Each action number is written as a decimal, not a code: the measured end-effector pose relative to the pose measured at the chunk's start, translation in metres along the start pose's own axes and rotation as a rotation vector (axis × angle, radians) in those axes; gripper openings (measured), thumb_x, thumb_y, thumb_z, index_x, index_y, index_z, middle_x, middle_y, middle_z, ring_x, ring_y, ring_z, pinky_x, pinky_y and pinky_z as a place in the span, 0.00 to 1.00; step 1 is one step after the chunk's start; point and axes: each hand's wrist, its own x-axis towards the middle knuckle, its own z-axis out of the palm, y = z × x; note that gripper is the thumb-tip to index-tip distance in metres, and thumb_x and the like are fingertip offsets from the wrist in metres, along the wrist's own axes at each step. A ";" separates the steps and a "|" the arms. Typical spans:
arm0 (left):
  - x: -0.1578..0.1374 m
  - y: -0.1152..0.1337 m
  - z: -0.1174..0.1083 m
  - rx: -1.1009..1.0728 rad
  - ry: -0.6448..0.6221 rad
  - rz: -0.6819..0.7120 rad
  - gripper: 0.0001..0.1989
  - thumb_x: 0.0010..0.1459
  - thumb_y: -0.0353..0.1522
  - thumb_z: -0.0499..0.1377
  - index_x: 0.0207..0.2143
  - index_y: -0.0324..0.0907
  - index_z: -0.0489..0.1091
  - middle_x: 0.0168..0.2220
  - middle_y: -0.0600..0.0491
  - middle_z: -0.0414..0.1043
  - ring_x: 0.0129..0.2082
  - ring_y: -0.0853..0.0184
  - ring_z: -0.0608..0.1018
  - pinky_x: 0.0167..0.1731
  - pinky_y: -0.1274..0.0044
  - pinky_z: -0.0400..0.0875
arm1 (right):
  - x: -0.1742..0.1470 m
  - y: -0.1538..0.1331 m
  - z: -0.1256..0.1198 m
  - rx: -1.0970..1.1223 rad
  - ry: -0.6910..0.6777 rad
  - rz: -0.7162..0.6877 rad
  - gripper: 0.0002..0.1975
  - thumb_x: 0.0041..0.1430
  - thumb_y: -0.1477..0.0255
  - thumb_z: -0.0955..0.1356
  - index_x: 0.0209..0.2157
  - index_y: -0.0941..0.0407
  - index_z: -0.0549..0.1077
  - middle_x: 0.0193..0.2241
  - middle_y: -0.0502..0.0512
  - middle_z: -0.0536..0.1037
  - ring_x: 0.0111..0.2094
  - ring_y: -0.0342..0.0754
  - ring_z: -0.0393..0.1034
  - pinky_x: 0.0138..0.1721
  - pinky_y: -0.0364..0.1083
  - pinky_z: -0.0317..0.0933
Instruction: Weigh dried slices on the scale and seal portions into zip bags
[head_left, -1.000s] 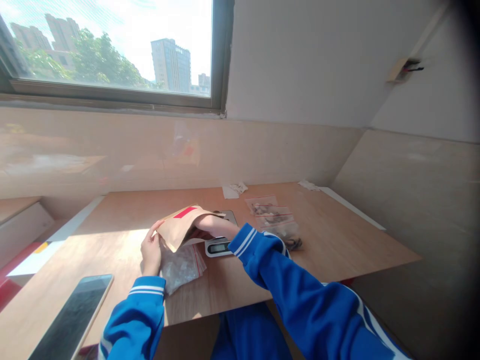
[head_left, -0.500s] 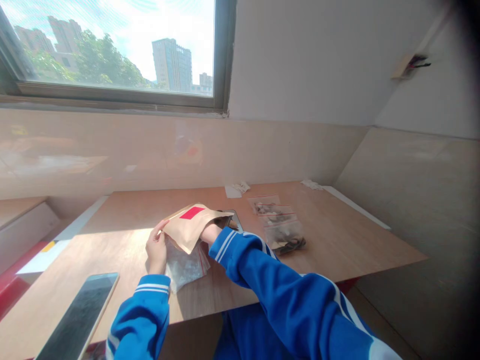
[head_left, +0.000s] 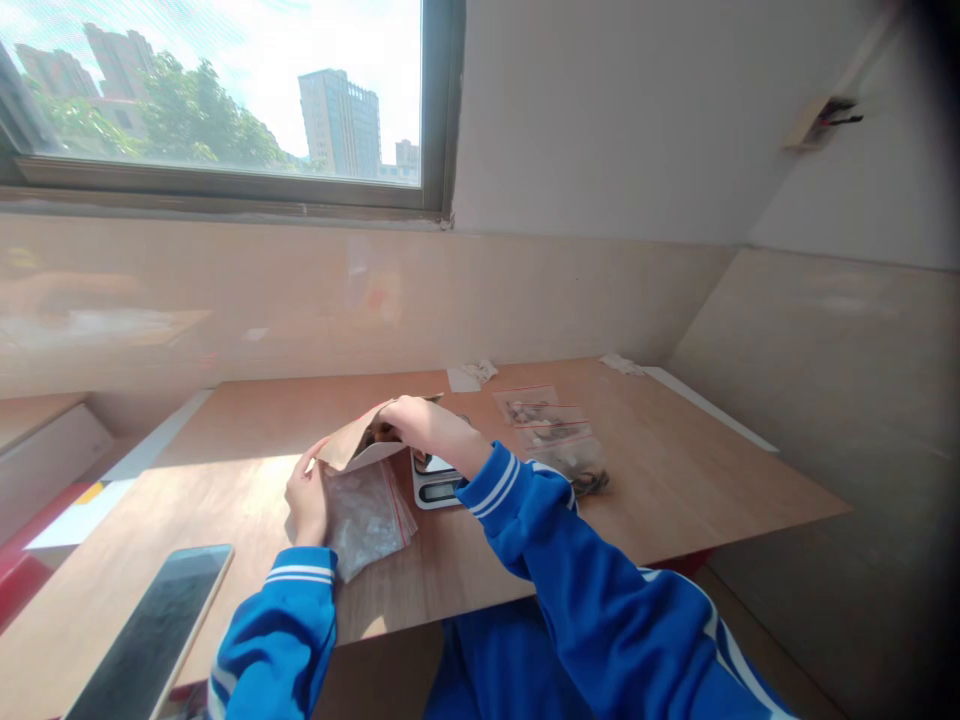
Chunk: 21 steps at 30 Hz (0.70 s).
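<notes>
A brown kraft paper bag (head_left: 349, 443) hangs tilted above the table with its mouth turned toward me; dark brown contents show inside, too shaded to name. My left hand (head_left: 306, 495) pinches the bag's left end. At the mouth's right side, my right hand (head_left: 420, 425) is closed on the upper edge, its fingertips partly hidden. Under the bag lies a stack of clear zip bags (head_left: 367, 520). A small white digital scale (head_left: 427, 494) stands below my right wrist, with dark brown pieces on its plate, partly covered by my arm.
Several filled zip bags (head_left: 551, 428) overlap on the right of the wooden table (head_left: 675, 470). A phone (head_left: 154, 630) lies at the left front. White paper (head_left: 463, 380) and a crumpled tissue (head_left: 480, 370) sit by the back wall.
My right hand has come out of the bag's mouth and up to its upper edge. The bag has turned, its red label now out of sight, and the scale shows more.
</notes>
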 end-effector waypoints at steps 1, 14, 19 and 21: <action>0.000 0.001 0.000 0.000 0.004 -0.005 0.18 0.57 0.32 0.53 0.48 0.41 0.74 0.43 0.48 0.77 0.41 0.63 0.77 0.41 0.75 0.71 | -0.002 0.001 -0.005 0.001 0.016 -0.011 0.10 0.59 0.82 0.66 0.38 0.57 0.76 0.38 0.54 0.79 0.40 0.46 0.73 0.40 0.42 0.64; -0.004 0.013 0.000 0.055 0.036 0.023 0.19 0.59 0.40 0.53 0.46 0.41 0.74 0.48 0.48 0.75 0.50 0.59 0.75 0.51 0.69 0.68 | -0.016 0.019 -0.022 0.143 0.411 0.095 0.12 0.62 0.79 0.64 0.41 0.53 0.76 0.37 0.50 0.79 0.39 0.44 0.72 0.42 0.41 0.63; -0.003 0.010 0.001 0.090 0.048 0.009 0.22 0.59 0.43 0.52 0.47 0.39 0.74 0.48 0.47 0.75 0.50 0.57 0.75 0.51 0.69 0.68 | -0.021 0.030 -0.024 0.346 0.609 0.119 0.10 0.61 0.77 0.65 0.39 0.53 0.77 0.39 0.50 0.81 0.42 0.47 0.74 0.44 0.44 0.65; -0.003 0.008 0.001 0.102 0.048 0.007 0.22 0.59 0.43 0.52 0.48 0.39 0.73 0.48 0.47 0.75 0.50 0.57 0.75 0.51 0.69 0.67 | -0.022 0.036 -0.021 0.475 0.692 0.114 0.09 0.60 0.75 0.66 0.39 0.54 0.77 0.40 0.51 0.81 0.43 0.48 0.74 0.46 0.45 0.66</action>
